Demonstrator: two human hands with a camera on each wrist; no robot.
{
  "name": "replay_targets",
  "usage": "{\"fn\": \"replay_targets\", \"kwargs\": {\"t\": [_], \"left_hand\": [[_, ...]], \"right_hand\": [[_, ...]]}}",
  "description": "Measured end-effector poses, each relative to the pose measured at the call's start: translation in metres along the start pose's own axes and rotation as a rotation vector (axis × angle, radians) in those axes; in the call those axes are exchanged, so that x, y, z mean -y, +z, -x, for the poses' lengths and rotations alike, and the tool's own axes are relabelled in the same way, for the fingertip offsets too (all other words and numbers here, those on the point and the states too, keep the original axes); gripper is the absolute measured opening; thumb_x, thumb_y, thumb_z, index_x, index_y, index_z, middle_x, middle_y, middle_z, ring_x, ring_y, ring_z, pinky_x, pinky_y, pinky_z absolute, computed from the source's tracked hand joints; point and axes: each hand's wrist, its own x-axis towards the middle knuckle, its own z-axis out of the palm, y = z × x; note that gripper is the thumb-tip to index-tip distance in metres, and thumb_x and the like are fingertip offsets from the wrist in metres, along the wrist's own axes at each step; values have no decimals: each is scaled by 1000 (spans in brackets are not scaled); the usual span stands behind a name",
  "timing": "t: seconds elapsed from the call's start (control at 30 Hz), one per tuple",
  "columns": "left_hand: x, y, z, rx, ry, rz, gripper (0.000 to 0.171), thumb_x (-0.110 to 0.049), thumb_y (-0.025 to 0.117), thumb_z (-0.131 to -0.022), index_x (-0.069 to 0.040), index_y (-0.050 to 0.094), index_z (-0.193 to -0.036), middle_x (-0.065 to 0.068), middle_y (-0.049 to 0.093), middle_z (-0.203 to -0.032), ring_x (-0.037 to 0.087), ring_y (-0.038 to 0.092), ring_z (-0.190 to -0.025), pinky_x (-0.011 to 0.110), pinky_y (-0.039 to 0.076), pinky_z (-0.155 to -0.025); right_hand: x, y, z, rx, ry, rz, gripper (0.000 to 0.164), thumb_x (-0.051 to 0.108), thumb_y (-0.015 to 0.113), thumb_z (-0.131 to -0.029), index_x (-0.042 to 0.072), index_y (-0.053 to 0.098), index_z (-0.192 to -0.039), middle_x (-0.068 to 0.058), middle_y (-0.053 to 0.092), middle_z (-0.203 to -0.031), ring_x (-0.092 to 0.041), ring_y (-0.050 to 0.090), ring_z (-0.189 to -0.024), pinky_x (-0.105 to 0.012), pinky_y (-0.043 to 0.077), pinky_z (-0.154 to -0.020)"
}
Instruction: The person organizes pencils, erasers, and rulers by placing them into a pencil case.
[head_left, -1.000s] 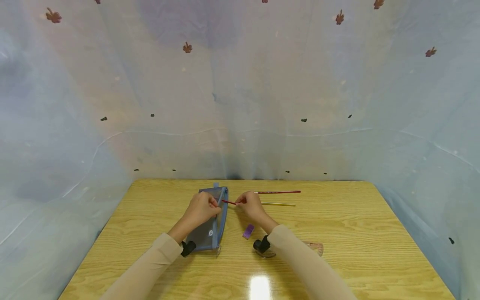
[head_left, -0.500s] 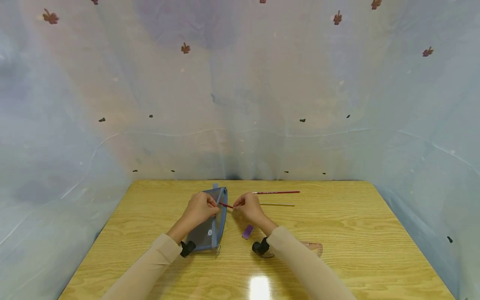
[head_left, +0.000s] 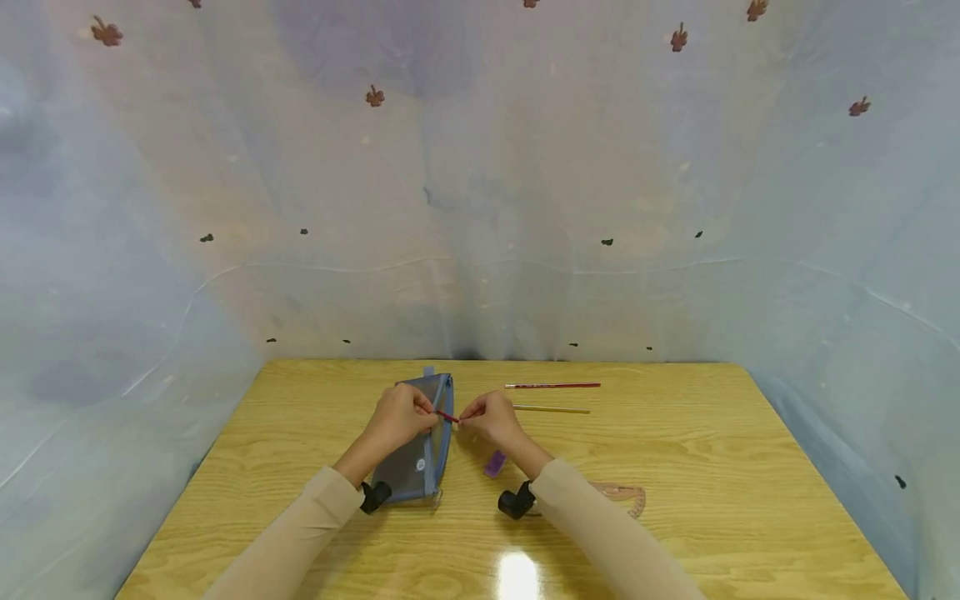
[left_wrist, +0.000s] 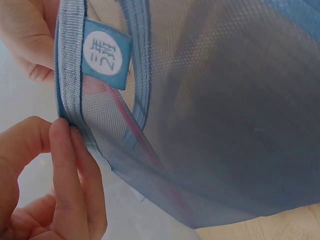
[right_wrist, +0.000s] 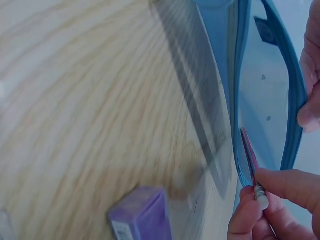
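A blue mesh zip pencil case [head_left: 405, 475] lies left of the table's middle, its zipped mouth spread apart on the right side. My left hand [head_left: 399, 417] pinches one edge of that mouth between thumb and fingers. With thumb and fingertips, my right hand [head_left: 491, 417] grips a red pencil [right_wrist: 250, 155] close to its white eraser end. The pencil's other end is inside the case; in the left wrist view its red shaft [left_wrist: 132, 120] shows through the mesh. A cloth tag [left_wrist: 106, 54] is sewn at the mouth.
Another red pencil [head_left: 555, 385] and a gold pencil [head_left: 552, 409] lie behind my right hand. A small purple block [head_left: 495, 463] with a white label is beside the case. A see-through protractor [head_left: 637, 497] lies partly under my right forearm. Patterned cloth hangs behind the table.
My right hand has moved left and slightly nearer, sliding the red pencil farther into the pencil case. My left hand stays on the case's edge.
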Motion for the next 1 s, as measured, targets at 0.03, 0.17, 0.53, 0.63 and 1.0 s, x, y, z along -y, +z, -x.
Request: {"fn": "replay_targets", "kwargs": {"t": [0.03, 0.17, 0.53, 0.63, 1.0], "left_hand": [[0, 0, 0, 0, 3, 5, 9, -1, 78, -82, -3, 71, -77, 2, 68, -66, 14, 67, -58, 28, 56, -51], [1, 3, -1, 15, 23, 29, 8, -1, 78, -83, -2, 72, -77, 3, 69, -68, 15, 69, -59, 28, 57, -52], [4, -4, 2, 0, 10, 39, 7, 2, 76, -84, 0, 71, -79, 5, 70, -69, 17, 69, -59, 30, 58, -53], [3, -4, 2, 0, 0, 43, 7, 2, 76, -84, 0, 72, -79, 5, 70, -69, 17, 70, -60, 29, 58, -53], [3, -7, -1, -18, -29, 59, 5, 1, 77, -83, 0, 73, -79, 3, 69, -68, 20, 70, -60, 28, 58, -53]], "right_hand": [[1, 1, 1, 1, 7, -13, 4, -4, 77, -82, -7, 75, -82, -19, 72, -78, -33, 69, -72, -26, 57, -58], [2, 3, 4, -2, 27, -74, 4, -7, 76, -81, -10, 74, -83, -19, 71, -78, -39, 69, -74, -29, 59, -59], [7, 13, 2, 24, 62, -158, 5, -7, 76, -80, -9, 75, -84, -10, 72, -74, -13, 60, -59, -36, 60, -63], [9, 14, 3, 30, 69, -167, 4, -7, 76, -81, -10, 75, -84, -10, 72, -74, -15, 62, -60, -36, 61, -63], [18, 16, 9, 74, 102, -258, 9, -9, 74, -81, -14, 73, -89, -19, 72, -81, -28, 69, -65, -41, 62, -67]]}}
